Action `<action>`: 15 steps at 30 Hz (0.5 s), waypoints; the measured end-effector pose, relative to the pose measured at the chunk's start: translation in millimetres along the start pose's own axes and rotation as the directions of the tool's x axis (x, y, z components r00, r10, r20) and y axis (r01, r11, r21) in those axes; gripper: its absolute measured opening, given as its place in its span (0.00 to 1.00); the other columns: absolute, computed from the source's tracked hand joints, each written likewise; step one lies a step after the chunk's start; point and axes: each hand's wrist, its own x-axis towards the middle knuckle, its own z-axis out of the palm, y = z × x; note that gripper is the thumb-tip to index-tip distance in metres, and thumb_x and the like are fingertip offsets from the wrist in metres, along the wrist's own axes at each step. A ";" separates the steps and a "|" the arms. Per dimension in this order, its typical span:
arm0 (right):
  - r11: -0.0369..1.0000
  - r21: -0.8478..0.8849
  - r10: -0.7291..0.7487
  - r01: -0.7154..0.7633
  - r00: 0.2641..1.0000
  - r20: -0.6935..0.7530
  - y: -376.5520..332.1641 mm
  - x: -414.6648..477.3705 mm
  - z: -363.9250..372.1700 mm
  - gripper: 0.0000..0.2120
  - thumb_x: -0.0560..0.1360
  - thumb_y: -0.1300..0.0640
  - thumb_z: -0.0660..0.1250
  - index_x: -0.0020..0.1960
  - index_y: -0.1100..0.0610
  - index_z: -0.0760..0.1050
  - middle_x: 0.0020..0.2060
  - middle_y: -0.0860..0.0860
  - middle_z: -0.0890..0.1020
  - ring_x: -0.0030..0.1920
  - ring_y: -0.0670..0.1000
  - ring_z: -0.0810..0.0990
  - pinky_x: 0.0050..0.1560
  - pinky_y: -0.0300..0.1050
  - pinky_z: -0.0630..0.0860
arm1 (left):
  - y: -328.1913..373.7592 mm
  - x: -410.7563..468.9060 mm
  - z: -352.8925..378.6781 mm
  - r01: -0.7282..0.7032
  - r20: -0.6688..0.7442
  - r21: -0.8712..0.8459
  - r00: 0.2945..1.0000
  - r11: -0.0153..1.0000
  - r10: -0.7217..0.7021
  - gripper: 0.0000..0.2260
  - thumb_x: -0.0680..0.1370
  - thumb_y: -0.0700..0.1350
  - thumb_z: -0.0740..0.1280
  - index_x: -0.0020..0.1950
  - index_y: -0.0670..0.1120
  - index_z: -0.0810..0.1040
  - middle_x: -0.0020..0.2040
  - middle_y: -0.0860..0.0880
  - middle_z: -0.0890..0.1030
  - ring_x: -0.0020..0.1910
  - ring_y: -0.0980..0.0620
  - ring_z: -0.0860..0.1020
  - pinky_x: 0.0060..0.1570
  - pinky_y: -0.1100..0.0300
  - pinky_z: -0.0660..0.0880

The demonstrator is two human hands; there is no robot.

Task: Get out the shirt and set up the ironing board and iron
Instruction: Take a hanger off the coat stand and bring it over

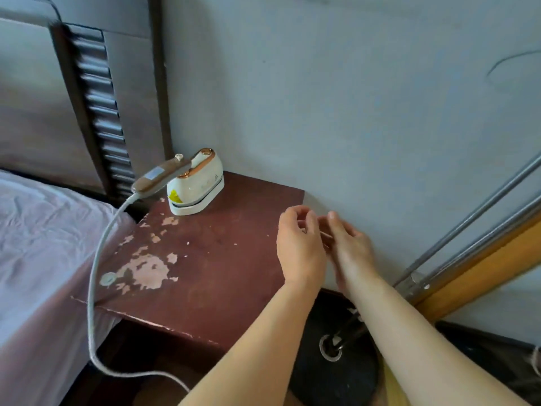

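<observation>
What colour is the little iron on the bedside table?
The iron is cream-white with a brown handle; head view.

Pale grey-blue wall seen at back, evenly lit. Dark-brown nightstand, top paint badly chipped, set betw. wall & bed, which is covered w/ wrinkled mauve sheet. Dark headboard fitted w/ ribbed strip. Round black stand base placed on floor, rt.

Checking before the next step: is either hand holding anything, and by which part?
Neither. Left hand and right hand hover empty, fingers loosely curled; the iron sits untouched on the table.
</observation>
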 end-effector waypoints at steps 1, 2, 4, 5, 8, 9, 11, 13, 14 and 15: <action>1.000 0.001 -0.011 0.011 1.000 -0.002 -14.4 -12.0 3.7 0.14 0.79 0.49 0.61 0.49 0.57 0.80 0.47 0.55 0.85 0.48 0.53 0.84 0.47 0.45 0.81 | 15.8 -3.9 -13.3 -0.075 0.035 0.059 0.997 0.995 0.073 0.07 0.79 0.47 0.61 0.55 0.50 0.75 0.50 0.55 0.78 0.49 0.59 0.77 0.53 0.58 0.76; 1.000 0.005 -0.025 0.025 1.000 -0.012 -29.5 -24.2 7.0 0.13 0.79 0.49 0.61 0.49 0.57 0.80 0.48 0.56 0.85 0.48 0.53 0.84 0.47 0.44 0.81 | 30.6 -8.0 -26.3 -0.164 0.072 0.124 0.985 0.979 0.156 0.07 0.79 0.46 0.61 0.56 0.49 0.75 0.51 0.55 0.78 0.50 0.59 0.76 0.52 0.60 0.75; 0.999 0.010 -0.045 0.045 0.999 -0.029 -61.3 -49.4 11.8 0.11 0.79 0.51 0.62 0.48 0.57 0.79 0.48 0.56 0.84 0.48 0.52 0.84 0.45 0.42 0.80 | 62.1 -15.9 -51.0 -0.297 0.127 0.215 0.953 0.930 0.275 0.08 0.79 0.44 0.62 0.56 0.48 0.76 0.52 0.55 0.78 0.49 0.59 0.76 0.51 0.63 0.74; 0.998 0.018 -0.056 0.057 0.998 -0.034 -77.2 -62.2 14.2 0.09 0.79 0.52 0.62 0.46 0.55 0.79 0.48 0.55 0.84 0.47 0.51 0.83 0.44 0.40 0.80 | 78.9 -18.1 -61.8 -0.342 0.143 0.244 0.938 0.907 0.315 0.08 0.79 0.44 0.62 0.56 0.47 0.77 0.52 0.55 0.78 0.49 0.59 0.76 0.50 0.64 0.74; 0.995 0.003 -0.100 0.100 0.994 -0.048 -125.8 -107.1 18.8 0.06 0.78 0.51 0.63 0.46 0.49 0.78 0.47 0.51 0.84 0.48 0.48 0.83 0.45 0.38 0.79 | 134.5 -32.1 -87.6 -0.430 0.200 0.288 0.901 0.856 0.385 0.07 0.79 0.43 0.63 0.55 0.46 0.78 0.51 0.55 0.78 0.49 0.57 0.76 0.49 0.64 0.73; 0.994 0.002 -0.109 0.109 0.993 -0.051 -140.2 -122.5 19.7 0.05 0.78 0.52 0.63 0.47 0.48 0.78 0.47 0.50 0.84 0.48 0.47 0.83 0.46 0.38 0.79 | 151.4 -38.1 -94.7 -0.461 0.232 0.301 0.885 0.835 0.405 0.08 0.79 0.43 0.63 0.56 0.46 0.78 0.51 0.55 0.78 0.49 0.57 0.76 0.49 0.64 0.73; 0.991 0.011 -0.133 0.134 0.989 -0.061 -168.6 -155.2 17.8 0.05 0.78 0.53 0.63 0.46 0.46 0.77 0.45 0.47 0.83 0.46 0.45 0.82 0.46 0.37 0.78 | 187.1 -54.4 -107.4 -0.515 0.308 0.318 0.850 0.796 0.427 0.08 0.79 0.43 0.63 0.56 0.46 0.78 0.51 0.54 0.79 0.50 0.56 0.76 0.50 0.63 0.73; 0.985 -0.005 -0.172 0.173 0.981 -0.091 -195.5 -185.7 11.6 0.09 0.79 0.54 0.63 0.42 0.43 0.76 0.41 0.43 0.82 0.43 0.43 0.81 0.44 0.36 0.78 | 217.9 -68.3 -116.8 -0.580 0.380 0.320 0.803 0.749 0.460 0.08 0.79 0.43 0.63 0.55 0.46 0.78 0.51 0.53 0.79 0.51 0.56 0.76 0.51 0.62 0.73; 0.980 -0.019 -0.200 0.199 0.973 -0.112 -210.2 -200.5 6.2 0.10 0.79 0.54 0.63 0.42 0.42 0.75 0.40 0.43 0.81 0.43 0.43 0.81 0.42 0.35 0.78 | 234.5 -75.2 -119.9 -0.606 0.419 0.312 0.779 0.732 0.467 0.08 0.79 0.43 0.63 0.55 0.46 0.78 0.51 0.53 0.79 0.50 0.55 0.77 0.51 0.61 0.74; 0.974 -0.033 -0.226 0.223 0.967 -0.121 -219.3 -210.9 2.4 0.10 0.79 0.54 0.62 0.42 0.42 0.75 0.40 0.43 0.81 0.43 0.44 0.81 0.41 0.34 0.79 | 244.8 -80.3 -122.0 -0.622 0.450 0.296 0.760 0.725 0.469 0.07 0.79 0.42 0.63 0.55 0.46 0.79 0.51 0.53 0.79 0.50 0.55 0.77 0.50 0.60 0.75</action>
